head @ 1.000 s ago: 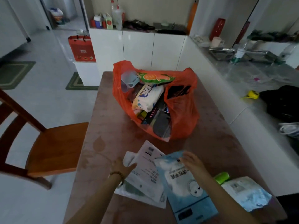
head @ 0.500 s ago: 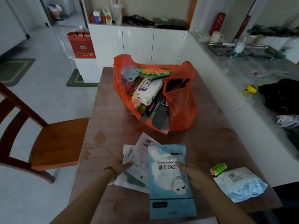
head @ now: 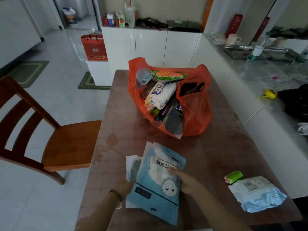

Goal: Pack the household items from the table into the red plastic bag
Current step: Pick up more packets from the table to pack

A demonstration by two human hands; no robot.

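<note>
- Red plastic bag: one. It stands on the surface with its mouth open and both handles up.
- Contents visible in the bag: one wipes pack, one green-and-orange packet behind it, one pale blue cup at the left handle, and several dark flat items that cannot be counted.
- Blue packet: one. It is outside the bag, on the person's side of it and well apart from it, tilted, with its printed face up.
- White flat items: two can be made out, directly beneath the blue packet. Their edges project at its left side and at the end facing the bag.
- Right hand: grips the blue packet at its right edge, fingers curled onto the printed face. The thumb is hidden.
- Left hand: at the left edge of the stack, with its fingers hidden behind the packets. Its grip cannot be determined.
- Green roll: one, on the surface, nearer the person than the bag and to its right.
- White-and-blue packet: one, just beside the green roll, farther from the bag.
- Wooden chair: one, left of the bag, beside the surface.
</note>
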